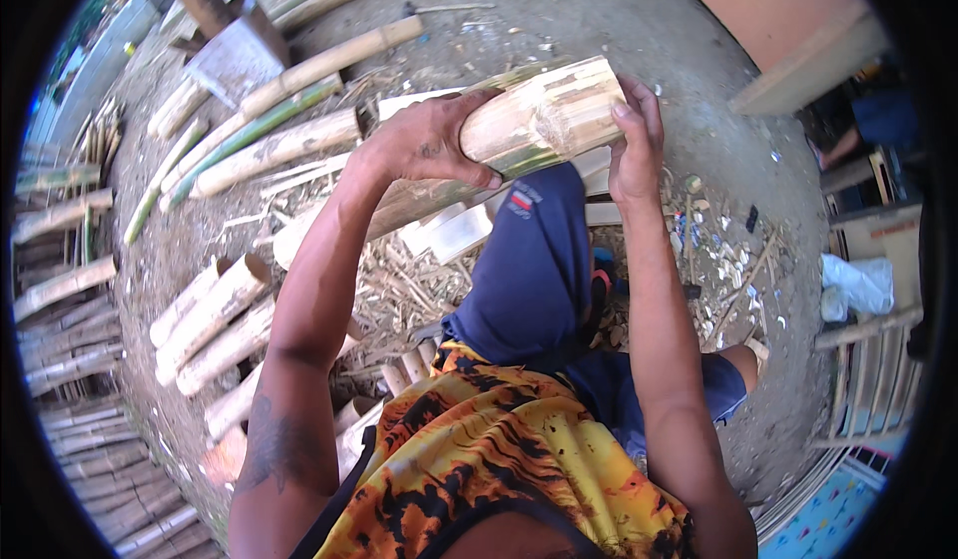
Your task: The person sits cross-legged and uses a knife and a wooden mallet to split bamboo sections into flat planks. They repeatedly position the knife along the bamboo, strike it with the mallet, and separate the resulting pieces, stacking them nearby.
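Observation:
A thick, short bamboo section (544, 118), its outer skin mostly shaved to pale wood with some green streaks, is held up in front of me between both hands. My left hand (429, 145) wraps around its left end, thumb below and fingers over the top. At its right end my right hand (637, 145) is closed, fingers behind the rim and thumb at the near edge. A longer round pole (409, 208) lies slanting beneath the section. Pale split pieces (461, 232) rest beside my knee.
Several cut bamboo poles (279, 150) lie at the far left, with stacked short sections (225, 309) nearer. Shavings (394, 279) cover the ground. A wooden panel (778, 20) stands far right, and a white plastic bag (868, 284) sits at the right.

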`<state>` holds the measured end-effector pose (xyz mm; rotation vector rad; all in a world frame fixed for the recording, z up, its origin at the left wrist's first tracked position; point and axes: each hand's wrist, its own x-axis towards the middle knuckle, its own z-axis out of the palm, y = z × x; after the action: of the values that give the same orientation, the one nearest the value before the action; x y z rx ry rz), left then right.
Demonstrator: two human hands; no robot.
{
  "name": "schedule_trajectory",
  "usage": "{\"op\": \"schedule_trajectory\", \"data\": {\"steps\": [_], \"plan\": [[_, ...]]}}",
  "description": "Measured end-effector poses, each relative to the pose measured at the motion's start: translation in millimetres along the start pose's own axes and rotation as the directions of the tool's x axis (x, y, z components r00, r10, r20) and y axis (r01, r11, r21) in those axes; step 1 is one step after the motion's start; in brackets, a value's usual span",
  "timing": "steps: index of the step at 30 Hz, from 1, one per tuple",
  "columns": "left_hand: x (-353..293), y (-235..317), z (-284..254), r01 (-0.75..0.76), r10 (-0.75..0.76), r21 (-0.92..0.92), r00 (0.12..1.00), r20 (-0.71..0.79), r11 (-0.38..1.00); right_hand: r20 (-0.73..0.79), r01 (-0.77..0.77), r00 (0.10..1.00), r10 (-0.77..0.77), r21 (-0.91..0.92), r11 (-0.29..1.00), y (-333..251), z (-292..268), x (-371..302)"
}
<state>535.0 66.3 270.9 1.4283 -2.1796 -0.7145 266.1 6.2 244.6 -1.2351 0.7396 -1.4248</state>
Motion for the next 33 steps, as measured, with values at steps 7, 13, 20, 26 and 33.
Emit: {"op": "schedule_trajectory", "data": {"steps": [7, 13, 20, 26, 33], "plan": [[132, 133, 30, -0.414, 0.432, 0.208, 0.901, -0.047, 0.886, -0.099, 0.476, 0.819, -0.565, -0.430, 0.767, -110, -130, -34], [231, 234, 131, -0.674, 0.678, 0.084, 0.721, -0.144, 0.734, 0.152, 0.453, 0.586, -0.796, -0.876, 0.166, -225, -199, -72], [303, 335, 271, -0.702, 0.738, -0.359, 0.672, -0.053, 0.614, 0.226, 0.284, 0.700, -0.677, -0.959, -0.026, -281, -281, -86], [337, 369, 413, -0.619, 0.724, -0.504, 0.689, 0.018, 0.602, 0.123, 0.057, 0.782, -0.611, -0.990, -0.127, -256, -404, -103], [319, 239, 545, -0.512, 0.436, -0.060, 0.658, 0.613, 0.857, -0.262, -0.088, 0.699, -0.665, -0.955, 0.283, -243, -512, -133]]}}
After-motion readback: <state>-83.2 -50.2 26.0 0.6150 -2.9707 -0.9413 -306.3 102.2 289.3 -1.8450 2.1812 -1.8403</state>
